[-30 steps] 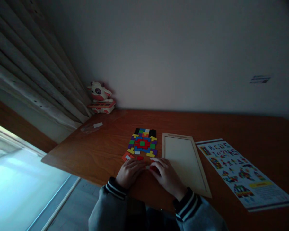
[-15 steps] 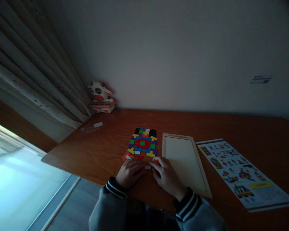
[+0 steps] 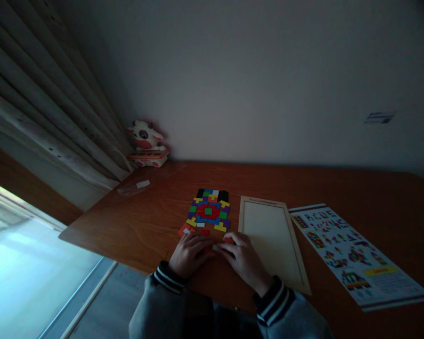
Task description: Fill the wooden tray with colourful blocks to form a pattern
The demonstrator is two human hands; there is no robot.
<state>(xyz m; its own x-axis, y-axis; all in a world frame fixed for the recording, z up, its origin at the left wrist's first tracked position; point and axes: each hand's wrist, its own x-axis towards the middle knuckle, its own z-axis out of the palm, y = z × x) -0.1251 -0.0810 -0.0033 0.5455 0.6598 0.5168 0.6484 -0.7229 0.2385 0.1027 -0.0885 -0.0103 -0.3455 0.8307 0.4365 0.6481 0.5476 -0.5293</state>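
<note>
A flat mosaic of coloured wooden puzzle blocks (image 3: 208, 211) lies on the table beyond my hands. My left hand (image 3: 187, 254) rests just below it, fingers bent and close together, their tips over something reddish that I cannot make out. My right hand (image 3: 246, 260) is curled opposite, its thumb and finger at a small white block (image 3: 215, 247) between the hands. An orange block (image 3: 228, 240) shows under its index finger. A red block (image 3: 205, 232) lies just above my left fingertips, and orange and white blocks (image 3: 185, 230) sit to the left.
Right of the mosaic lies a wooden tray (image 3: 268, 235) with a pale base. Beyond it is a printed pattern sheet (image 3: 353, 254). A toy cow with a keyboard (image 3: 147, 143) stands at the back left, near a clear plastic wrapper (image 3: 130, 189). The wooden table (image 3: 127, 235) ends at a slanted left edge.
The small white block has shifted slightly left and shows less between my fingers. My right thumb has moved left with it; my left hand stays nearly in place.
</note>
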